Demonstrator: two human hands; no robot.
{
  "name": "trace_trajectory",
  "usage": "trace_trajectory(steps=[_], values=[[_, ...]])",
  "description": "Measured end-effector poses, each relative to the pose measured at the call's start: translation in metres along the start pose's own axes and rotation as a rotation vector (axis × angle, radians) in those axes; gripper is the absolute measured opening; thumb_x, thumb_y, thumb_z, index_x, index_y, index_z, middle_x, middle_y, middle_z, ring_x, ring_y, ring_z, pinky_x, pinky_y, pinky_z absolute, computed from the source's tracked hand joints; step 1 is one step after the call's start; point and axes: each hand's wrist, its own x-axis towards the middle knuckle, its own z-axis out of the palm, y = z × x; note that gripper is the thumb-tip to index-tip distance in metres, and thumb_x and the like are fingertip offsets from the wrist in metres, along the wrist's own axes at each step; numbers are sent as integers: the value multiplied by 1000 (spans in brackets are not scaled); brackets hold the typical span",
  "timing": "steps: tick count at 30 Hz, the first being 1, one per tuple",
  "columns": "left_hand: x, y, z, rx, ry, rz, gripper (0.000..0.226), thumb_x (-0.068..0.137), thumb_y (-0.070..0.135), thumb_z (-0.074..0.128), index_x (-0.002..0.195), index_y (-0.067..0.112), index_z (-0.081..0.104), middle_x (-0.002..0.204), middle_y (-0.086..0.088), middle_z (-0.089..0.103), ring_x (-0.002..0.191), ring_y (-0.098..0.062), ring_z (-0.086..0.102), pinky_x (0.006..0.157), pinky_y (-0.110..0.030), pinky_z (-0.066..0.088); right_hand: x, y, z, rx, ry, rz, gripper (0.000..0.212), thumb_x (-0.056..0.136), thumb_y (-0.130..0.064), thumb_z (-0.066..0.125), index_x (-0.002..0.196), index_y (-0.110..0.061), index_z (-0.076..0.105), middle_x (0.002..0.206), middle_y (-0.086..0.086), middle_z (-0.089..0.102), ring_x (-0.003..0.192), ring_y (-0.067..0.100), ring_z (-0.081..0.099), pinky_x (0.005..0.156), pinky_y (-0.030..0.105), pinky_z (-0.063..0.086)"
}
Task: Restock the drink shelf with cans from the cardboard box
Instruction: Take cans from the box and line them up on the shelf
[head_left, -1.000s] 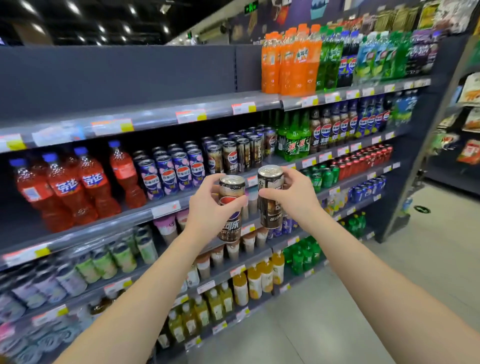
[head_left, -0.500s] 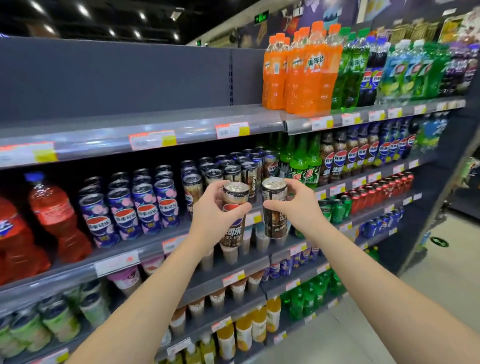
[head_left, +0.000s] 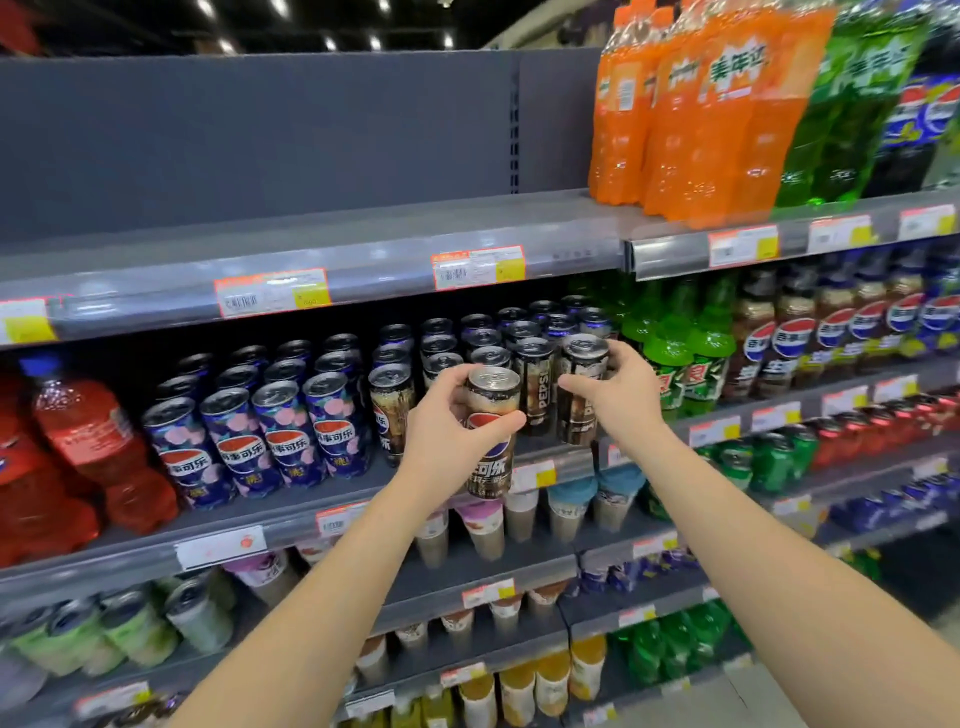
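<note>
Brown-black metal cola can (head_left: 488, 467), upright just before the grey shelf (head_left: 280, 519), sits in the left grip (head_left: 447, 436), fingers curled round it; the right grip (head_left: 621, 397) clasps a matching second can (head_left: 584, 364) at the shelved row's right end.

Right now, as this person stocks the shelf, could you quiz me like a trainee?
1. True or false: the left hand is empty.
2. Which bottles stand just right of the right hand and the can it holds? A orange, B green, C red.
3. Fill in: the orange bottles stand one shelf ___ the shelved cans.
Key: 1 false, it grips a dark can; 2 B; 3 above.
</note>
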Motion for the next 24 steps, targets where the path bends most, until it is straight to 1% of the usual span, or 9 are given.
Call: trace_trajectory(steps=[3, 6, 10, 12, 14, 16, 19, 22, 24], values=[[4, 3, 12, 22, 39, -32, 63, 76, 29, 93, 128, 34, 59, 105, 12, 68, 86, 18, 60, 74, -3, 46, 22, 10, -2, -28, -56, 10, 73, 78, -23, 87, 141, -9, 53, 123, 2, 63, 109, 16, 57, 90, 25, 41], [8, 7, 26, 39, 75, -58, 67, 76, 30, 93, 133, 32, 59, 106, 11, 68, 87, 17, 59, 73, -2, 45, 42, 26, 0, -39, -103, 17, 80, 75, -24, 89, 144, -7, 51, 137, 11, 61, 125, 27, 57, 97, 28, 42], [8, 10, 45, 71, 118, -76, 70, 75, 33, 93, 136, 33, 59, 107, 18, 67, 96, 16, 59, 78, -3, 46, 61, 45, 5, -7, -158, 3, 66, 71, -25, 91, 128, -11, 62, 117, 5, 69, 112, 26, 64, 97, 36, 50], [6, 11, 54, 84, 155, -92, 72, 74, 37, 93, 136, 36, 58, 111, 21, 64, 99, 18, 57, 80, -5, 46, 66, 48, 7, 15, -191, -6, 59, 72, -24, 90, 123, -13, 64, 111, 3, 71, 105, 23, 66, 93, 33, 50], [4, 13, 63, 84, 191, -109, 73, 73, 38, 93, 138, 37, 57, 115, 22, 61, 101, 19, 55, 79, -3, 46, 71, 48, 7, 2, -230, -18, 59, 74, -23, 89, 125, -13, 62, 115, 4, 70, 99, 17, 62, 86, 25, 44], [2, 15, 68, 89, 214, -119, 74, 74, 38, 93, 138, 35, 57, 116, 22, 60, 101, 19, 53, 79, -1, 44, 74, 48, 7, -32, -277, -30, 66, 75, -23, 88, 133, -13, 56, 120, 6, 68, 100, 18, 59, 84, 22, 39], [0, 17, 73, 104, 236, -131, 72, 75, 36, 93, 138, 34, 57, 116, 23, 59, 100, 18, 53, 78, 1, 43, 78, 51, 5, -78, -313, -23, 74, 75, -19, 88, 139, -15, 51, 124, 8, 66, 110, 23, 60, 83, 20, 37], [0, 18, 74, 97, 249, -123, 72, 75, 38, 92, 138, 35, 58, 117, 19, 60, 103, 11, 56, 78, -2, 45, 77, 54, 7, -74, -290, -35, 75, 74, -20, 89, 139, -14, 52, 122, 7, 67, 103, 18, 60, 83, 19, 37], [1, 19, 75, 91, 249, -119, 71, 75, 38, 92, 137, 37, 58, 116, 18, 61, 103, 6, 57, 79, -6, 46, 75, 56, 10, -43, -261, -29, 75, 74, -22, 89, 139, -16, 52, 122, 5, 68, 105, 19, 64, 84, 20, 40]])
